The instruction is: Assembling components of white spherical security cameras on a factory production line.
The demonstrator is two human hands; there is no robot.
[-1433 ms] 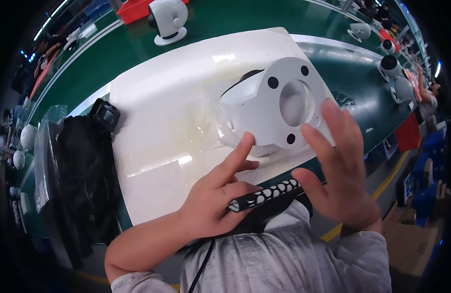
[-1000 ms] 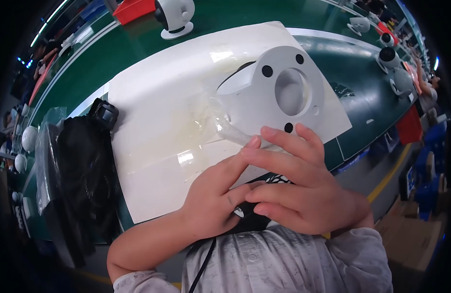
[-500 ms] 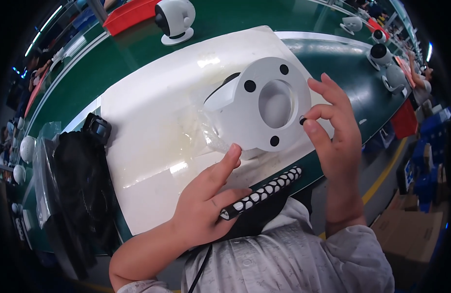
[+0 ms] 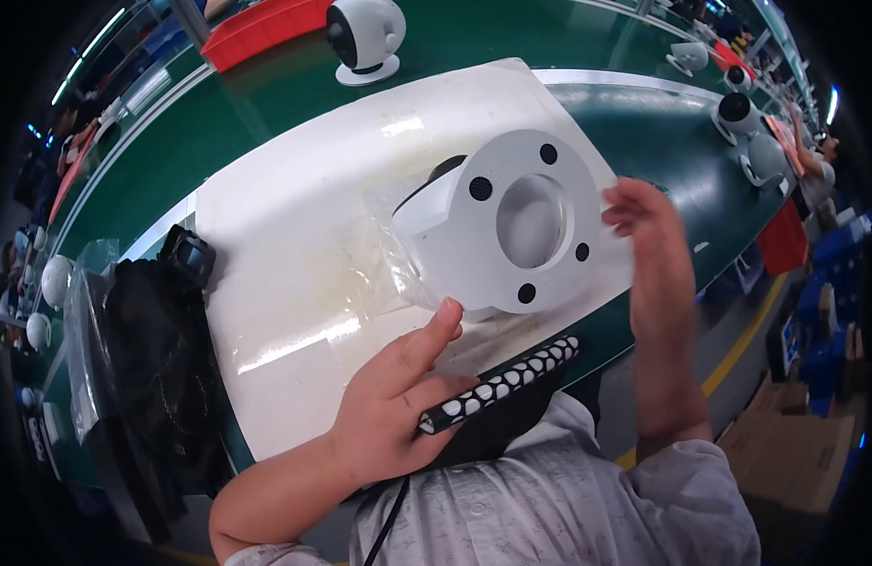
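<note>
The fingers of the right hand (image 4: 651, 241) are blurred, bent and bunched just right of the white device (image 4: 440, 250); whether they pinch anything, I cannot tell. The left hand (image 4: 384, 410) pinches a black strip with white dots (image 4: 502, 387) — its near end shows, but part of the grip is hidden — while one finger reaches up to the device's lower edge.

The device lies between the two hands' fingers, on a white board (image 4: 285, 245) over the green worktop (image 4: 497, 33). Its ring-shaped base faces up, with a large round hole and four black round pads; a dark part behind is mostly hidden. Clear film (image 4: 390, 259) lies against its left side.

Beyond the left fingers, a red bin (image 4: 266, 36) is cut off at the top; right of the right fingers stands another red container (image 4: 783, 234) — contents hard to make out.
</note>
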